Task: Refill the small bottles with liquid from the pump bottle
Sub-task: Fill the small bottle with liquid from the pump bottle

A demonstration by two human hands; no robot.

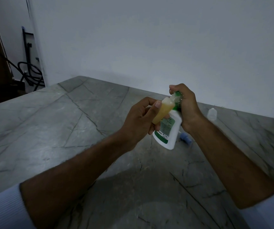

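Grey veined bench (53, 123) carries one clear small bottle (212, 113) and one blue cap (185, 137), apparently. Left hand (139, 123) grips one amber-filled small bottle (162, 111); right hand (185, 104) clasps the one white pump bottle (169, 133) at its green top.

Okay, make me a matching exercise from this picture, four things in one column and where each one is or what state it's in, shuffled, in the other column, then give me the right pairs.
Column one:
1. small bottle with yellow liquid
2. white pump bottle
3. small clear bottle
4. blue cap

Column two:
A. stands alone on the table, off to the right
B. lies on the table under the right wrist
C. held in the left hand, tilted
D. gripped at its green top by the right hand

Pairs: 1-C, 2-D, 3-A, 4-B
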